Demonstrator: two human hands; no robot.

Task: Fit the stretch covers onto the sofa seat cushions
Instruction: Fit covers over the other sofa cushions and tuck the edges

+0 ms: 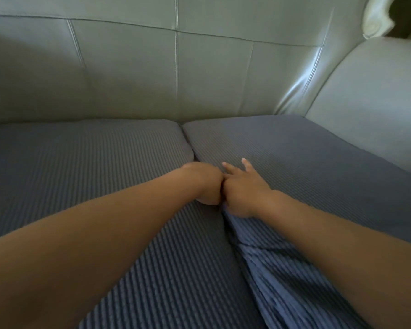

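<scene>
Big grey leather sofa [152, 74] w/ 2 seat cushions, both in ribbed blue stretch covers: left cushion [69, 157] & right cushion [306, 157], side by side. Left hand [205, 184] digs into the gap, fingers hidden, maybe curled. Right hand [243, 188] pinches bunched cover cloth [271, 257], 2 fingers straight.

No readable text, labels, brands or numbers anywhere.

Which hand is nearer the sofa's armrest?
Right. The right hand lies on the right cushion, the one beside the armrest; the left hand sits beyond it, at the gap.
</scene>
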